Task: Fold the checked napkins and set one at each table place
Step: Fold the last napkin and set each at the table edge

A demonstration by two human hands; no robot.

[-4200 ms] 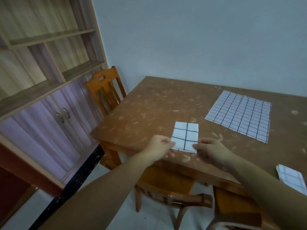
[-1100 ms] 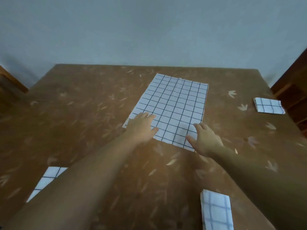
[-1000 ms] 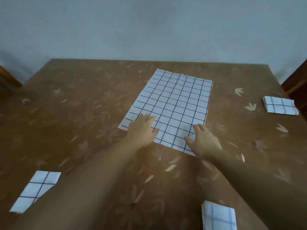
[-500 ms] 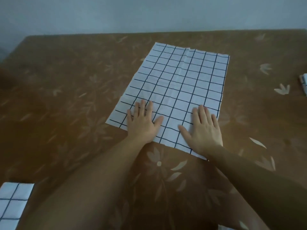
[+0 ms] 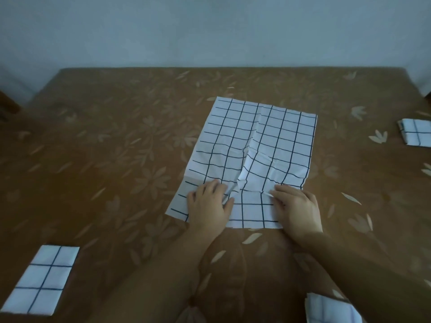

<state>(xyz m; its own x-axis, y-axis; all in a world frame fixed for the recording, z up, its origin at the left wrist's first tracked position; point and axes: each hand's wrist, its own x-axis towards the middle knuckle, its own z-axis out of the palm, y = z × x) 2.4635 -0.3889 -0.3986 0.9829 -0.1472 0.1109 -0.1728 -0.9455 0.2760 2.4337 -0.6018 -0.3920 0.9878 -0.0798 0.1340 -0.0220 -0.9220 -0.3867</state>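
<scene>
My left fingers (image 5: 213, 186) curl into the near end of the white cloth napkin with dark checked lines (image 5: 256, 136). My right fingers (image 5: 283, 192) pinch a raised fold beside them. The napkin lies mid-counter, with a ridge puckered up between my hands. If I pull unevenly, that ridge could press into a crooked crease. Three small folded checked napkins (image 5: 39, 278) sit near the edges of the brown leaf-patterned counter (image 5: 116, 148).

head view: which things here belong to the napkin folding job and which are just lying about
Job: open napkin, gripped by left hand and right hand; folded napkins at left, far right, near right; table.
Not the job: wall, dark wood at left edge.
</scene>
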